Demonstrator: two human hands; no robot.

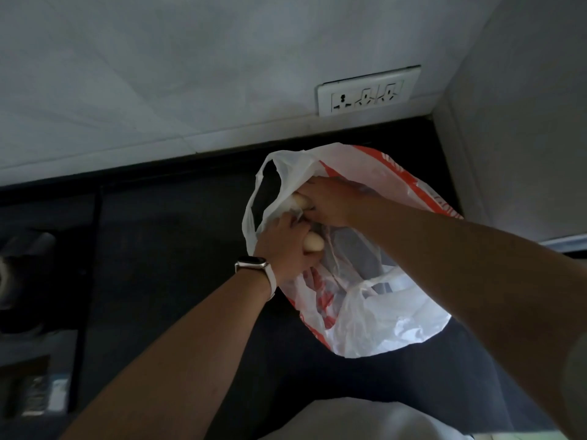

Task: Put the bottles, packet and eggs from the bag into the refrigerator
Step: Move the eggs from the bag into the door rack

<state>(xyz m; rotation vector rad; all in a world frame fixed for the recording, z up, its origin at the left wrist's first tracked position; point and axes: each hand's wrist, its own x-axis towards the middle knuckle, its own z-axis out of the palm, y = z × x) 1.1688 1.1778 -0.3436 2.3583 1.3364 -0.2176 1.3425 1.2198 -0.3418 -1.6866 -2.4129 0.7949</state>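
Observation:
A white plastic bag (378, 315) with red print lies open on the dark countertop (165, 242). Both of my hands are at its mouth. My left hand (282, 246), with a white watch on the wrist, is closed around a pale egg (314, 242). My right hand (327, 201) reaches in from the right, and its fingers hold another pale egg (298, 201) at the bag's upper rim. The rest of the bag's contents are hidden by the plastic and my hands. The refrigerator is not in view.
A white wall with a socket panel (368, 92) rises behind the counter, and a second wall closes the right side. A stove (41, 300) with a dark burner sits at the left edge. My pale clothing shows at the bottom.

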